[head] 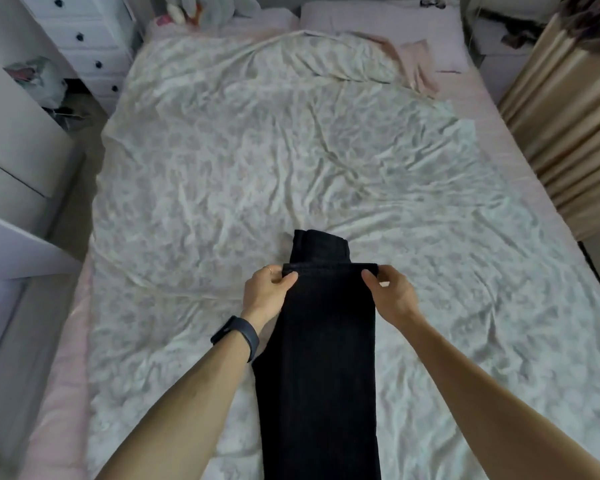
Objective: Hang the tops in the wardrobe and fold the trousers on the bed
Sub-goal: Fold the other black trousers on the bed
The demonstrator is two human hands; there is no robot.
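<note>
Black trousers (321, 358) lie lengthwise on the bed (291, 150), running from the near edge toward the middle. One end is folded over, its edge lying across the trousers just short of the far end. My left hand (265, 292) pinches the left corner of that folded edge. My right hand (390, 292) pinches the right corner. Both thumbs lie on top of the cloth. A dark band sits on my left wrist.
A crumpled white patterned cover spreads over the bed. A pink pillow (381, 26) lies at the head. A white chest of drawers (84, 36) and white wardrobe panels (11, 150) stand at the left. Beige curtains (568, 133) hang at the right.
</note>
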